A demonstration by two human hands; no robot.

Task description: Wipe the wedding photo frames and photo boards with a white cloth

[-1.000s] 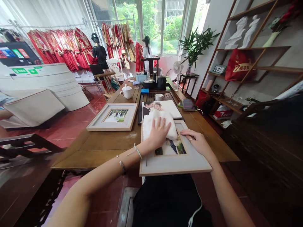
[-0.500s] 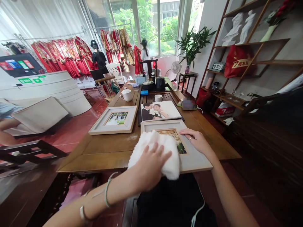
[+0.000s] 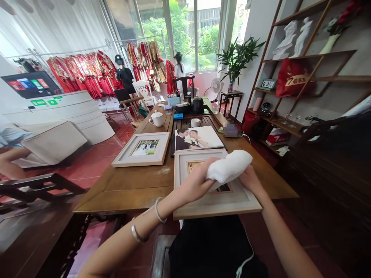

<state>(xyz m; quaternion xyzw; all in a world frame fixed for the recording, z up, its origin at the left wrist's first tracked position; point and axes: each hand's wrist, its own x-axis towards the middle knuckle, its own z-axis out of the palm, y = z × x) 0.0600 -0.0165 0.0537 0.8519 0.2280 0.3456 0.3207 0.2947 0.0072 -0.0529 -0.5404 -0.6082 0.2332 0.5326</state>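
Note:
A white cloth (image 3: pixel 228 168) is bunched up and held between both my hands above a pale wooden picture frame (image 3: pixel 211 202). That frame lies flat at the near edge of the wooden table (image 3: pixel 130 185) and juts over my lap. My left hand (image 3: pixel 197 181) grips the cloth's left end. My right hand (image 3: pixel 251 179) holds its right end from below, with the fingers partly hidden by the cloth. The photo inside the frame is mostly covered by my hands.
A second framed photo (image 3: pixel 142 148) lies to the left and an unframed wedding print (image 3: pixel 197 138) behind. Farther back stand a white cup (image 3: pixel 157 118), a small cup (image 3: pixel 195 122), a kettle (image 3: pixel 198 104) and a phone (image 3: pixel 232 130). Shelves (image 3: pixel 290 77) line the right wall; two people stand near racks of red garments.
My left hand stopped wiping the frame and lifted the cloth off it. My right hand left the frame's edge and joined it, so both hands now hold the bunched cloth.

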